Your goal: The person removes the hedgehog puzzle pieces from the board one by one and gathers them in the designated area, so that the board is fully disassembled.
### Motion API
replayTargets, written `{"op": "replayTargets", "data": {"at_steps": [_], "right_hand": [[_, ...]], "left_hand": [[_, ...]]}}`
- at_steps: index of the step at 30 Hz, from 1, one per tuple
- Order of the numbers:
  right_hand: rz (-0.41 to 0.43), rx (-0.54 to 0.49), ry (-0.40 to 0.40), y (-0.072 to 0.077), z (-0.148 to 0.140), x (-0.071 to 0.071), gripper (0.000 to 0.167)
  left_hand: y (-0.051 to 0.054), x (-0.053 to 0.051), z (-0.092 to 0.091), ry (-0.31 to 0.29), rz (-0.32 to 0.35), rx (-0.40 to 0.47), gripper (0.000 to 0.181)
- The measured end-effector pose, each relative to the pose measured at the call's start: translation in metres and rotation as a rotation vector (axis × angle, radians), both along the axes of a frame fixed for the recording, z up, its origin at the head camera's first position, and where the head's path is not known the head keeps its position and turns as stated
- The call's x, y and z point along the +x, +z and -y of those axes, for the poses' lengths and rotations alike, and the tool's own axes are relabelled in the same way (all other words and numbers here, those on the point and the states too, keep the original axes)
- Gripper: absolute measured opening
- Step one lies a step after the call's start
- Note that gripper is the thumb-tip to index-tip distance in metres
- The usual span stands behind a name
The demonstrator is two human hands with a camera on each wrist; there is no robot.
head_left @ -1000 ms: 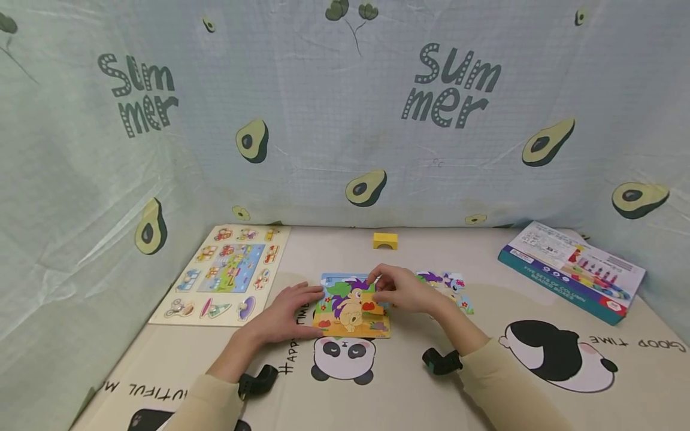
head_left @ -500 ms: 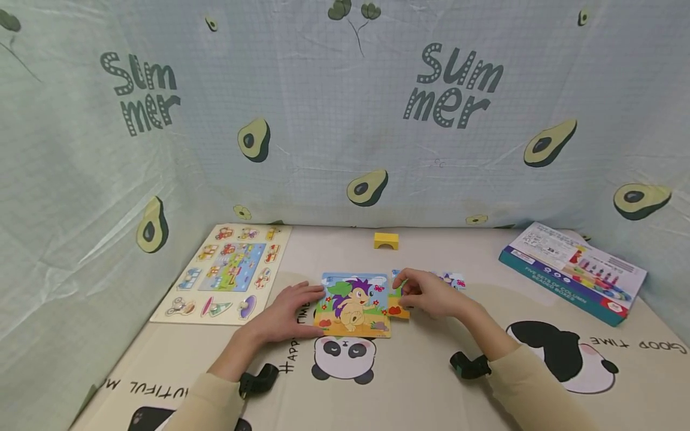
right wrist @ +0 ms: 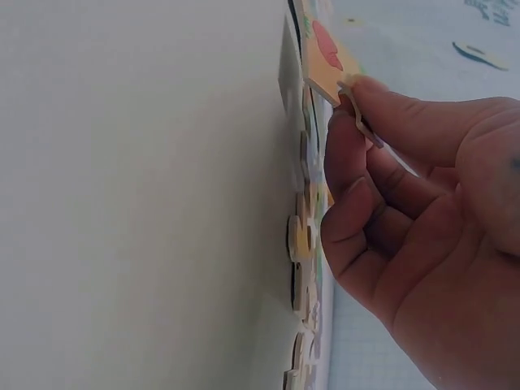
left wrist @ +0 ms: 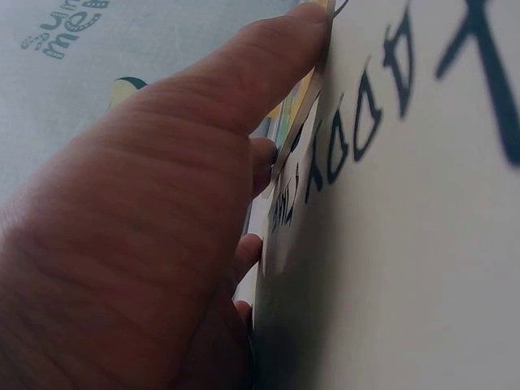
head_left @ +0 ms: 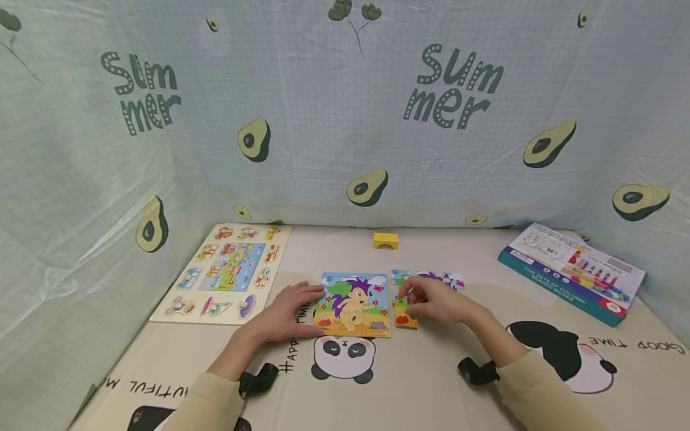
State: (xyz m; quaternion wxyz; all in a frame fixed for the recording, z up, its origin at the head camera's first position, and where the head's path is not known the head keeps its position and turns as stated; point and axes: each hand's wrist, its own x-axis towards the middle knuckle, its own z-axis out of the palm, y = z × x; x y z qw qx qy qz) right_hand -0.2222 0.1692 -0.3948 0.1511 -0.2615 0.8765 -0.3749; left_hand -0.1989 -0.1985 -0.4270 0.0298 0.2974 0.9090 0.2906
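Note:
A hedgehog picture board (head_left: 353, 306) lies flat on the tabletop in the head view. Along its left edge rests my left hand (head_left: 286, 311), thumb at the lower corner and fingers spread toward the upper one. Just right of the board, my right hand (head_left: 439, 300) pinches a narrow strip of jigsaw puzzle (head_left: 405, 321), printed with green, orange and a red shape. In the right wrist view the thumb and fingertips grip the strip (right wrist: 323, 57) by its edge, tilted and raised above the table. Part of the strip is hidden behind the fingers.
More jigsaw pieces (head_left: 453, 281) lie behind my right hand, partly covered by it. A yellow arch block (head_left: 386, 241) stands at the back. A knobbed puzzle board (head_left: 183, 295) is at left, and a flat box (head_left: 571, 269) at right.
My right hand has moved right, taking the puzzle strip off the hedgehog board to a spot beside it. The strip has turned more upright. My left hand has stayed at the board's edge.

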Motion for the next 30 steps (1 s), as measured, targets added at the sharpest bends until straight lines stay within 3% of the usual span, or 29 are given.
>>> {"op": "replayTargets", "data": {"at_steps": [9,30], "right_hand": [[-0.068,0.037,0.025,-0.008,-0.0005,0.003,0.019],[-0.09,0.09,0.055,-0.0092,0.0041,0.0045,0.022]], "left_hand": [[-0.0015,-0.0003,0.0001,0.003,0.011,-0.015,0.078],[-0.0013,-0.0016,0.0001,0.006,0.01,-0.014,0.078]]}}
